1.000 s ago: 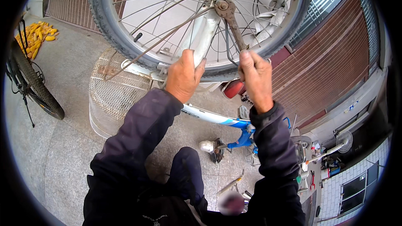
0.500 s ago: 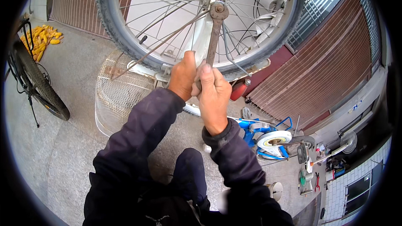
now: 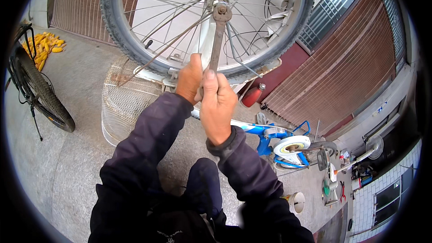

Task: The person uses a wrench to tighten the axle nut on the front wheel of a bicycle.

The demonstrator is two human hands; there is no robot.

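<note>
A rusty wrench (image 3: 217,45) sits with its head on the nut at the hub (image 3: 220,2) of a spoked bicycle wheel (image 3: 158,63). My right hand (image 3: 218,108) is closed round the wrench's lower handle, thumb pointing up along it. Beside it, touching, my left hand (image 3: 189,81) is closed too, thumb up, next to the white fork blade (image 3: 206,40). Whether its fingers wrap the fork or the wrench's end is hidden. A wire mesh basket (image 3: 126,103) hangs below the wheel at the left.
Another bicycle's tyre (image 3: 42,90) stands at the left, near a pile of corn cobs (image 3: 47,45). To the right are a red bottle-like container (image 3: 253,95), a blue and white bicycle (image 3: 288,146), a bucket (image 3: 296,202) and a fan (image 3: 374,146). Red pliers-like tool (image 3: 343,192) lies farther right.
Both hands, the wrench and the wheel appear shifted a little to the left. More of the red container shows. The grip and the wrench's place on the nut look the same.
</note>
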